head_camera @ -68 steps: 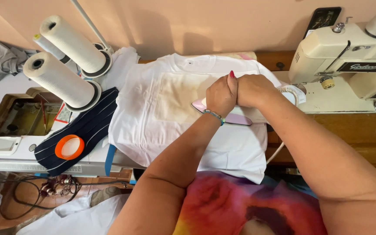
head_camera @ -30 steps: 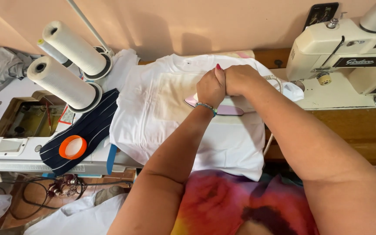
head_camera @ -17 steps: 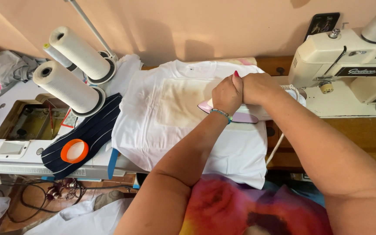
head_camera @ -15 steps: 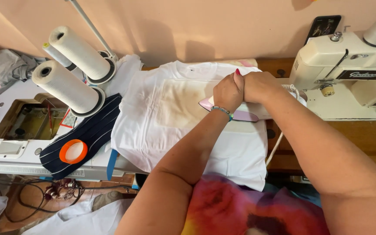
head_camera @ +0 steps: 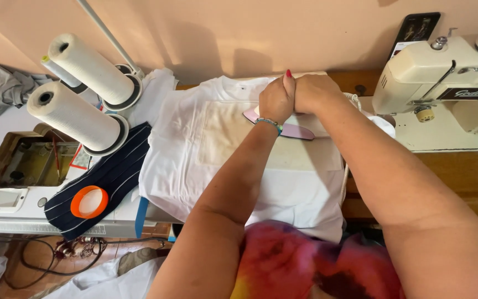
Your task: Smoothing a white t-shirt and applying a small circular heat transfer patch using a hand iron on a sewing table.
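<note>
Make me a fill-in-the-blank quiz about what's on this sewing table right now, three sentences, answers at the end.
1. Both hands, left hand and right hand, press down on a pink ____.
2. It rests on a ____ shirt.
3. The orange ring lies on dark ____ cloth.

Missing words: iron; white; striped

We're in a sewing workshop: cream sewing machine (head_camera: 443, 83) at right, big thread cones (head_camera: 84, 94) and overlock table (head_camera: 6, 171) to its left.
</note>
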